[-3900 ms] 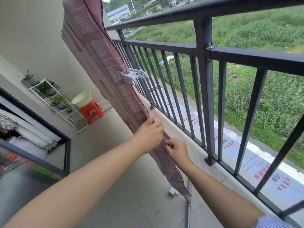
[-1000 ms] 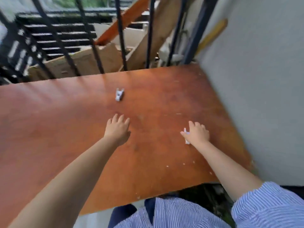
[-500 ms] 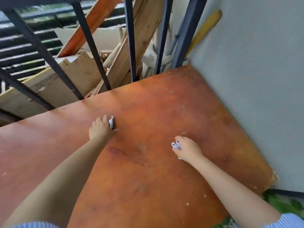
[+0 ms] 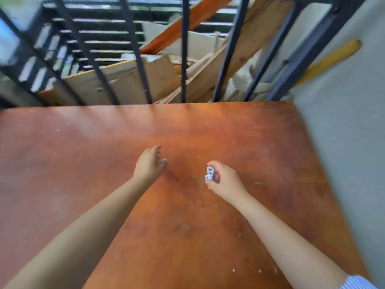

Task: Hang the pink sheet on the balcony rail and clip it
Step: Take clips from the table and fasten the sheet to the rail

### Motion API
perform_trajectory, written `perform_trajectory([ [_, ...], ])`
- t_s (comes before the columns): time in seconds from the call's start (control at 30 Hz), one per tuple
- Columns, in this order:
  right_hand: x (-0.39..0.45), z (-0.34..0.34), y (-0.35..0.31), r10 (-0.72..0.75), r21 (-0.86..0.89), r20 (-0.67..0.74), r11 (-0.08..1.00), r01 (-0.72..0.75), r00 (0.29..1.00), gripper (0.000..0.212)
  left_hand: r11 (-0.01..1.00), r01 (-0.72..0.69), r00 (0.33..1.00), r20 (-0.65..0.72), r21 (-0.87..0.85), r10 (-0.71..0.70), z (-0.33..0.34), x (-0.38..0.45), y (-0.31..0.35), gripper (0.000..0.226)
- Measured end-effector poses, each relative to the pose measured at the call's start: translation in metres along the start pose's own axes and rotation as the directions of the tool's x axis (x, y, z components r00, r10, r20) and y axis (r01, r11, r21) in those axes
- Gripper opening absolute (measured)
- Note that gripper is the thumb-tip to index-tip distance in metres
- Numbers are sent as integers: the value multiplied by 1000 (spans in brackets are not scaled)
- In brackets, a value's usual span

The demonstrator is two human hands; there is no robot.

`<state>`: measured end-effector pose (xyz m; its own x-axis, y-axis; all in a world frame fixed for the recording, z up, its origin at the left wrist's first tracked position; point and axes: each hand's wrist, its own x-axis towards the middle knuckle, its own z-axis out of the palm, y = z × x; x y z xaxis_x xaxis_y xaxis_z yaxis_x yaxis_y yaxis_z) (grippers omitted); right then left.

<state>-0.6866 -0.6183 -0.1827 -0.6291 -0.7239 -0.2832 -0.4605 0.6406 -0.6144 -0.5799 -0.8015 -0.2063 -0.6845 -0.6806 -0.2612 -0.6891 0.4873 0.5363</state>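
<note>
I am looking down at a reddish-brown wooden board [image 4: 208,215]. My right hand [image 4: 226,181] pinches a white plastic clip [image 4: 210,174] just above the board. My left hand [image 4: 149,164] hovers over the board a little to the left, its fingers curled round a second pale clip [image 4: 159,158] that is mostly hidden by the hand. Black balcony rail bars [image 4: 184,59] stand along the board's far edge. The pink sheet is out of view.
Behind the bars lie stacked planks and cardboard [image 4: 129,80], with an orange plank [image 4: 181,24] leaning across. A grey wall [image 4: 343,132] borders the board on the right. A wooden stick [image 4: 331,57] leans against that wall.
I turned from the hung sheet to the board. Each hand reached a clip lying there and picked it up; both hands have since drawn back toward the board's middle.
</note>
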Motion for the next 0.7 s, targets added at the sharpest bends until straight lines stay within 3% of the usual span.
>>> perform_trajectory([
  [0.07, 1, 6, -21, -128, -2, 44, 992, 128, 991, 39, 996, 84, 995, -53, -15, -85, -17, -44, -11, 49],
  [0.17, -12, 32, -62, -359, -2, 192, 931, 366, 914, 28, 964, 260, 952, -151, -63, -267, -37, -130, -35, 45],
  [0.23, -31, 55, -91, -467, -10, 285, 872, 490, 837, 26, 922, 365, 900, -203, -127, -385, -44, -191, -51, 42],
  [0.33, -86, 106, -141, -591, 13, 467, 748, 664, 657, 24, 831, 510, 790, -260, -222, -555, -49, -299, -77, 47],
  [0.43, -162, 155, -185, -655, 88, 653, 564, 821, 380, 15, 684, 657, 617, -296, -317, -729, -42, -405, -105, 37],
  [0.47, -208, 180, -203, -653, 144, 718, 477, 867, 241, 9, 607, 699, 518, -317, -377, -794, -35, -462, -114, 37],
  [0.57, -276, 215, -226, -661, 207, 742, 381, 901, 109, 14, 495, 716, 367, -337, -493, -867, -19, -547, -123, 43],
  [0.7, -456, 282, -245, -611, 390, 762, 167, 906, -215, 19, 274, 707, 36, -353, -652, -935, 34, -740, -121, 41],
])
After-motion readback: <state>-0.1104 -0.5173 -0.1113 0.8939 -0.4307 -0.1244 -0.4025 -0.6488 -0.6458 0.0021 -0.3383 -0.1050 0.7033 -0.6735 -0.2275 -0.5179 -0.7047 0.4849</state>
